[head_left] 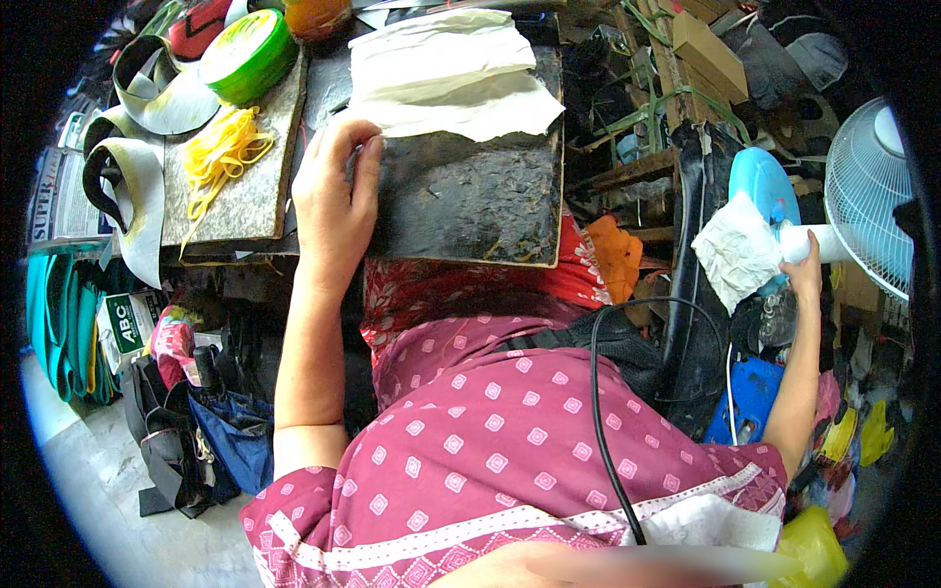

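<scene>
At the left part of the black work board (461, 211), my left hand (338, 181) rests with its fingers curled. Its fingertips are beside the near left corner of a creased white sheet (446, 83), paper or cloth. Whether anything is inside those fingers is hidden. Off to the right, my right hand (804, 267) is closed on the white neck of an electric fan (867, 196) with a round wire cage and a light-blue base (760, 181). A crumpled white piece (737, 253) hangs against the fan just left of that hand.
Left of the board lie yellow bands (227, 162) on a grey slab (250, 211), a green tape roll (248, 57) and curled grey strips (142, 216). A black cable (596, 392) crosses my lap. Boxes and scraps crowd the right, including a brown carton (708, 57).
</scene>
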### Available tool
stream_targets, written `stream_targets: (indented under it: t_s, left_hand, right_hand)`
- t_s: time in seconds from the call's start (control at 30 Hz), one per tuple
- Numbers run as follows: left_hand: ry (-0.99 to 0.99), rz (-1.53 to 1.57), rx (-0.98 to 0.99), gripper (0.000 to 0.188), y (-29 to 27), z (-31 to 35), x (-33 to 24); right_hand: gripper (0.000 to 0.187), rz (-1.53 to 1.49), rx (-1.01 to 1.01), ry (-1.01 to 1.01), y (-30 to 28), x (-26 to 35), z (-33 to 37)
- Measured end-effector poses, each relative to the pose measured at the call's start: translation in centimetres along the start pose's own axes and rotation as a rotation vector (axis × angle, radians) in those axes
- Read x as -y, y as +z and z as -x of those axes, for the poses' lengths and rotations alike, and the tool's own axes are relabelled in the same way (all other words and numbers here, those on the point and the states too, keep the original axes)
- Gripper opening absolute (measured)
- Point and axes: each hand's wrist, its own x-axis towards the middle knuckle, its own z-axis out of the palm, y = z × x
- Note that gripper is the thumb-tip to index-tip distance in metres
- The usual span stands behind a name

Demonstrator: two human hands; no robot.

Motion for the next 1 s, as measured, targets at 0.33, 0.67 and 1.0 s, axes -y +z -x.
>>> stream_targets:
  t_s: [0.33, 0.67, 1.0]
  left_hand:
    - [0.001, 0.085, -0.029, 0.012, -0.2, 0.0, -0.3]
    - [-0.225, 0.395, 0.059, 0.013, -1.7, 1.7, -1.9]
    - [-0.510, 1.080, -0.156, 0.021, -2.4, 2.5, -0.7]
  right_hand:
    - [0.055, -0.205, -0.179, 0.042, -1.5, -5.6, -3.1]
    - [0.041, -0.193, 0.010, -0.588, -4.7, 22.9, 7.4]
    - [0.032, -0.769, 0.296, -1.124, -3.0, 43.1, 9.8]
